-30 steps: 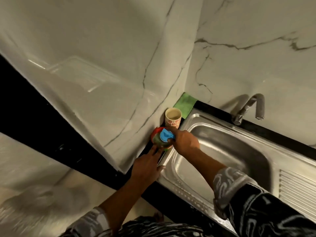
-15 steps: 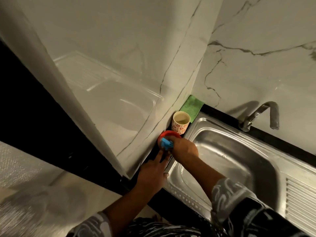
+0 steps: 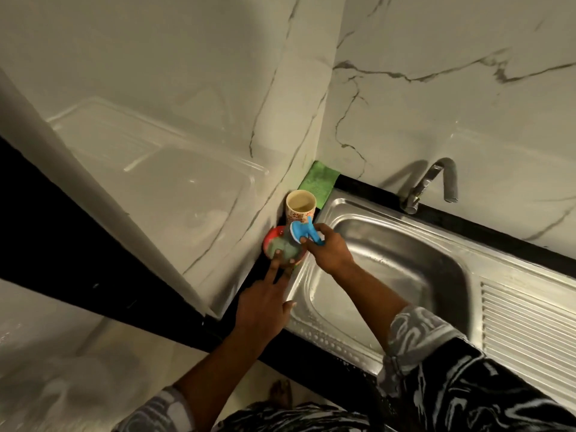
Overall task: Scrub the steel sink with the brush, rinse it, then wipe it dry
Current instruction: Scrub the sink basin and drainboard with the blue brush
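The right hand [image 3: 330, 249] gripped the blue brush [image 3: 300, 230] by its handle, holding it just above a red dish [image 3: 270, 239] of greenish soap that sat on the black desk [image 3: 467, 227] in the corner, left of the steel sink [image 3: 405, 260]. The left hand [image 3: 265, 307] was open, two straight fingers [image 3: 276, 260] pressing on the dish. A patterned cup [image 3: 300, 204] stood upright just behind the dish, with a green cloth [image 3: 318, 182] lying beyond it against the marble wall. The tap [image 3: 425, 182] rose behind the basin, its spout over the sink
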